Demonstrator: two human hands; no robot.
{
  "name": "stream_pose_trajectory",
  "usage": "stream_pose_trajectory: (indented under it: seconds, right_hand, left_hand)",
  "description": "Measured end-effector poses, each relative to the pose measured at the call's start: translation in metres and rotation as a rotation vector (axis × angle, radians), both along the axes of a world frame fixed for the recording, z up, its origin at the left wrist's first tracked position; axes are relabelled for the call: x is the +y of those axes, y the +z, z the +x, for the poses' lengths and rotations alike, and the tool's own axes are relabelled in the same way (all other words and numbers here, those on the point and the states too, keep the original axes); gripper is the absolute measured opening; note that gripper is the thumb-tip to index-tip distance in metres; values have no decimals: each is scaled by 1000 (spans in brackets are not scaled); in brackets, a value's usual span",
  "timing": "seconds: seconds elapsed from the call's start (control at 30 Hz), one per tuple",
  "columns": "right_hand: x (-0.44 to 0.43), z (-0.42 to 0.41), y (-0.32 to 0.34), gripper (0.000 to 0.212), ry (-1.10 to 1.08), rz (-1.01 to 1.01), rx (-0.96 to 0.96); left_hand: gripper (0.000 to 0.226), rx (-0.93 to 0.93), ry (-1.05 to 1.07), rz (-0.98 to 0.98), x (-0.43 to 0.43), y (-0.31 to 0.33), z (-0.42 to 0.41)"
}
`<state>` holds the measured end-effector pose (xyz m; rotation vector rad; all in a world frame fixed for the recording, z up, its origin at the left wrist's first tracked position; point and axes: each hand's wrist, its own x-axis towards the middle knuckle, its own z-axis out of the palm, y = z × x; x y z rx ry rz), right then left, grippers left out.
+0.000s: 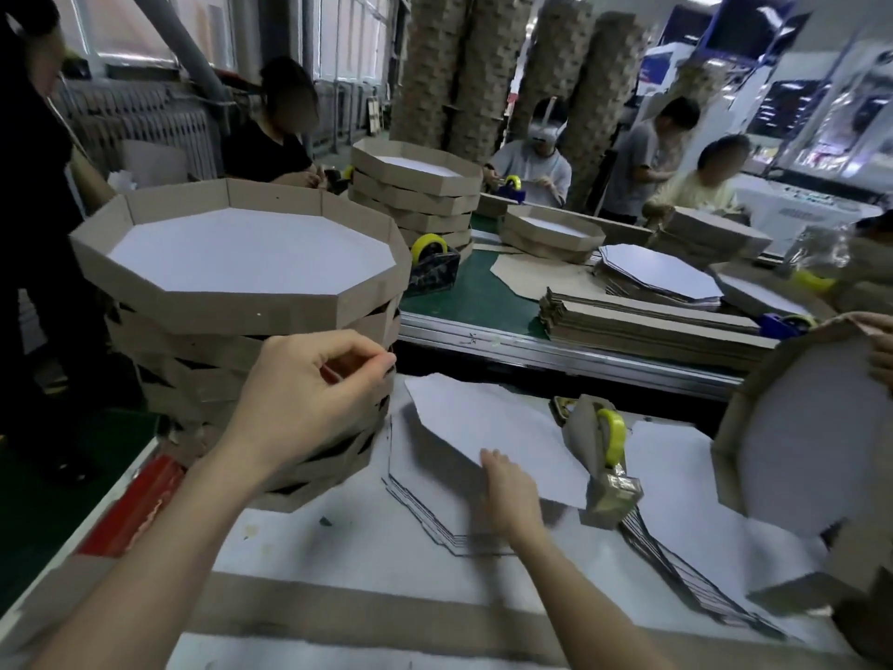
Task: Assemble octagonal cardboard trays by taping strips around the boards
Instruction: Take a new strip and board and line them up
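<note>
1. Head view, hands: the left hand (309, 394) hovers at about 9 o'clock from the frame's centre, beside the wall of a tall stack of finished trays (232, 302). Its fingers are curled and the thumb tip meets the forefinger tip. Whether anything thin sits in that pinch cannot be told.
2. The right hand (510, 486) is at 6 o'clock from the centre. It grasps the near edge of a white octagonal board (483, 423), which is raised at a tilt above the pile of boards (435, 510) and casts a shadow on it.
3. A tape dispenser (606, 481) clad in cardboard stands at 3 o'clock from the held board, just beside it, and carries a yellow tape roll (613, 435).
4. A second pile of boards (676, 471) lies at 3 o'clock from the dispenser.
5. At the frame's 4 o'clock a tilted tray (797, 437) is held up, with another person's hand (882, 365) on its upper rim.
6. A long cardboard strip (338, 606) lies across the white table (338, 539) at 6 o'clock, under both forearms.
7. At 12 to 2 o'clock a green bench (464, 302) bears a bundle of strips (652, 326), more trays and another dispenser. Several people work behind it.
</note>
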<state>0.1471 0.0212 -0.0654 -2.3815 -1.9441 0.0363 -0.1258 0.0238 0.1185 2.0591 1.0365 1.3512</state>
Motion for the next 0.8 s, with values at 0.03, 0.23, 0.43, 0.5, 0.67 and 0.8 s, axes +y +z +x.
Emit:
stream_pose_trajectory:
  seconds: [0.03, 0.23, 0.43, 0.5, 0.67, 0.8]
  right_hand:
    - [-2, 4, 19, 47, -49, 82, 60]
    - [-53, 17, 143, 24, -189, 499, 357]
    - [-134, -8, 240, 9, 175, 262, 161]
    - [-150, -35, 250, 10, 331, 134, 97]
    - [-164, -102, 219, 10, 576, -99, 140]
    - [-166, -126, 192, 11, 668, -166, 184]
  left_hand:
    - [8, -24, -14, -18, -6, 1, -2]
    - [29, -57, -65, -24, -40, 3, -19]
    - [109, 169, -141, 114, -59, 7, -33]
    - [126, 250, -131, 149, -64, 8, -36]
    - [76, 586, -412, -88, -66, -13, -58]
    - [29, 680, -618, -444, -76, -37, -75]
